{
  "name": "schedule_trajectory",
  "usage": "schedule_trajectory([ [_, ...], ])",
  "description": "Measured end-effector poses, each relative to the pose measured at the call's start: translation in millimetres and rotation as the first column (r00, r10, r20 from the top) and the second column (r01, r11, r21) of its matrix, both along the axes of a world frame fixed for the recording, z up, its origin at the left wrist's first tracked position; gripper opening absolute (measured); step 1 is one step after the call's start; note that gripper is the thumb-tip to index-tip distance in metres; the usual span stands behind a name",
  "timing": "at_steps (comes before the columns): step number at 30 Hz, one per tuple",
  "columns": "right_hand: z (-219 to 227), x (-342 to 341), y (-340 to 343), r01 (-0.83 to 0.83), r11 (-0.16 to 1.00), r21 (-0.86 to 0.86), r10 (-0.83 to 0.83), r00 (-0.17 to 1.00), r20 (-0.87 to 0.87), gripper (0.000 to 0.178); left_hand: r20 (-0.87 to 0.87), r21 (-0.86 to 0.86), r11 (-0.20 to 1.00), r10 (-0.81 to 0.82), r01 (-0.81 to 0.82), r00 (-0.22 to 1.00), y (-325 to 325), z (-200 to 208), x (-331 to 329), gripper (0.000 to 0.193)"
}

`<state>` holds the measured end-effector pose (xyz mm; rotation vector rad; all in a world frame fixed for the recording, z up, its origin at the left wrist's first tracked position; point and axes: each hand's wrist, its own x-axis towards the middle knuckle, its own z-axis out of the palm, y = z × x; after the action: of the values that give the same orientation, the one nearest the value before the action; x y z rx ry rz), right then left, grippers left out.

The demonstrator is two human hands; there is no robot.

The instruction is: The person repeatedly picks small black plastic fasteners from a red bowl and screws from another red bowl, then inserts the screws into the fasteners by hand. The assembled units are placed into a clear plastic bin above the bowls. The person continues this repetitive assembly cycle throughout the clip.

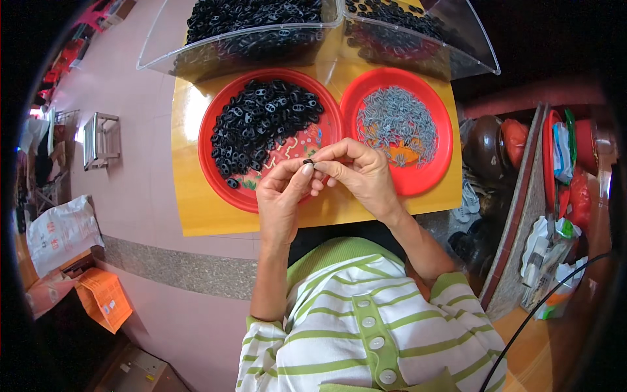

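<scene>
My left hand [281, 195] is closed, pinching a small black plastic piece [308, 161] between thumb and fingers. Thumb and forefinger of my right hand [366, 178] are pressed together right beside that piece; whatever they hold is too small to make out. Both hands meet over the front edges of two red plates. The left plate [204, 147], with a printed bottom, carries a heap of black two-holed oval pieces [258, 121]. On the right plate [445, 137] lies a pile of small grey metal parts [395, 117], too fine to name exactly.
Two clear plastic bins, a left one [241, 49] and a right one [424, 46], hold more black pieces behind the plates. Everything stands on a yellow tabletop [202, 219]. A metal stool [99, 140] and an orange basket [104, 299] are to the left; a black cable [545, 297] runs at right.
</scene>
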<state>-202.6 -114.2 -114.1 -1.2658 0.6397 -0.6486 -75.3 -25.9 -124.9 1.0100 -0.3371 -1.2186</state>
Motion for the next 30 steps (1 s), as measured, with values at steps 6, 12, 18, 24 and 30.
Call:
schedule_trajectory([
  [6, -1, 2, -5, -0.018, 0.999, -0.044, 0.015, 0.998, -0.067, 0.014, -0.028, 0.018, 1.0, -0.008, 0.009, 1.0, -2, -10, 5, 0.01],
  [12, 12, 18, -50, -0.069, 0.925, -0.373, -0.039, 0.961, -0.274, 0.02, -0.067, -0.013, 0.999, 0.044, -0.045, 0.997, -4, -13, 7, 0.009],
  [18, -6, 51, -72, -0.134, 0.575, -0.807, -0.284, 0.892, -0.351, 0.015, -0.034, -0.004, 1.0, 0.03, -0.031, 0.999, -3, -10, 7, 0.008],
  [24, -12, 55, -71, -0.191, 0.532, -0.825, -0.317, 0.859, -0.403, 0.014, -0.035, 0.005, 1.0, 0.018, -0.018, 0.999, -2, -8, 6, 0.007],
  [30, -7, 55, -69, -0.208, 0.509, -0.835, -0.289, 0.873, -0.393, 0.015, -0.027, -0.019, 1.0, 0.01, -0.011, 1.0, -2, -10, 6, 0.008],
])
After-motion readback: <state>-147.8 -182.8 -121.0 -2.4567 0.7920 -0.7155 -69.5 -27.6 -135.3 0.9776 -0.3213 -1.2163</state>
